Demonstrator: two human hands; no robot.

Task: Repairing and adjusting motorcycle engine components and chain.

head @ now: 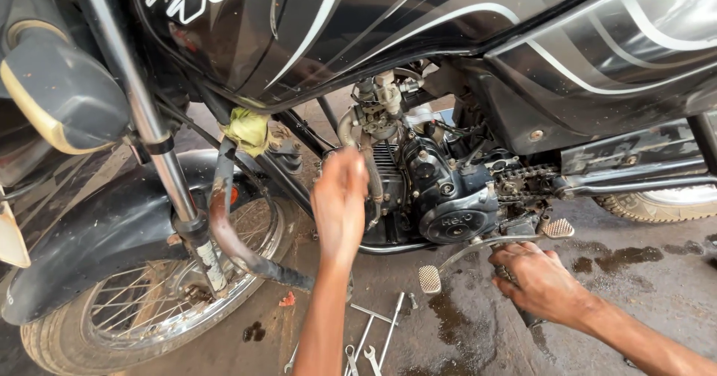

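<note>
Two hands working under black motorcycle (418, 40), parked on wet, stained floor (657, 294). Engine (441, 189) sitting mid-frame, behind both hands. Left hand (340, 204) reaching up against engine's front fins, fingers curled together; whether pinching anything, cannot tell. Right hand (541, 279) wrapping closed around dark footrest bar (523, 305) below gear lever (493, 245). Wrenches (373, 339) lying loose on floor between arms. Risk, judging: knuckles scraping on fins if grip slipping; knee or arm landing on loose wrenches; oily floor causing slide.
</note>
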